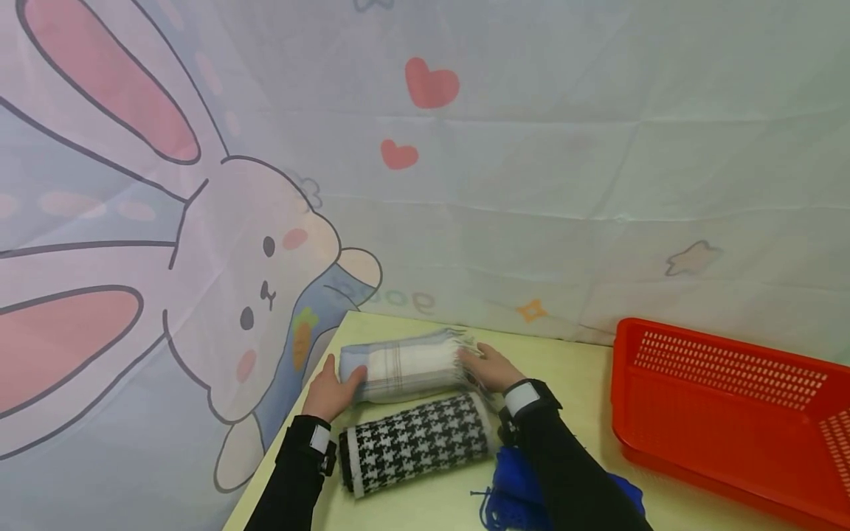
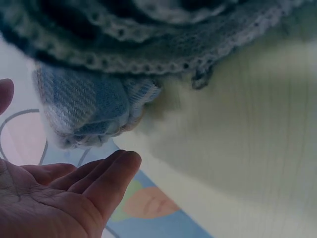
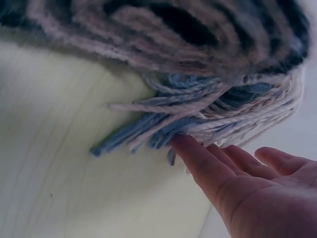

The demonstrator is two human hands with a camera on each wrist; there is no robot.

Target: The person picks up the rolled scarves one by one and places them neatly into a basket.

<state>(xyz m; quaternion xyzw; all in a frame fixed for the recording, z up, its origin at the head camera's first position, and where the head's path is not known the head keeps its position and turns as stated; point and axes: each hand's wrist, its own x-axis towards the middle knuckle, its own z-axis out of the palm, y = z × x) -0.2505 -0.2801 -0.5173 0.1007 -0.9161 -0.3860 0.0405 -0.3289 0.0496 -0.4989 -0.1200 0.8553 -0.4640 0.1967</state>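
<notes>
A folded, rolled scarf (image 1: 408, 366) in pale blue, white and grey plaid lies toward the back of the table, its fringe at the right end. My left hand (image 1: 334, 391) is at its left end; in the left wrist view the fingers (image 2: 111, 183) stretch out straight beside the bluish end. At the fringed end is my right hand (image 1: 494, 367), its straight fingers (image 3: 203, 163) touching the loose tassels in the right wrist view. In front of the plaid scarf lies a rolled black-and-white houndstooth scarf (image 1: 421, 442), its coiled layers showing in both wrist views.
A red plastic basket (image 1: 704, 461) with slotted walls stands on the right of the pale yellow table (image 1: 581, 383). Bright blue fabric with cords (image 1: 518, 490) lies partly under my right forearm. Behind the table hangs a printed rabbit cloth (image 1: 531, 184).
</notes>
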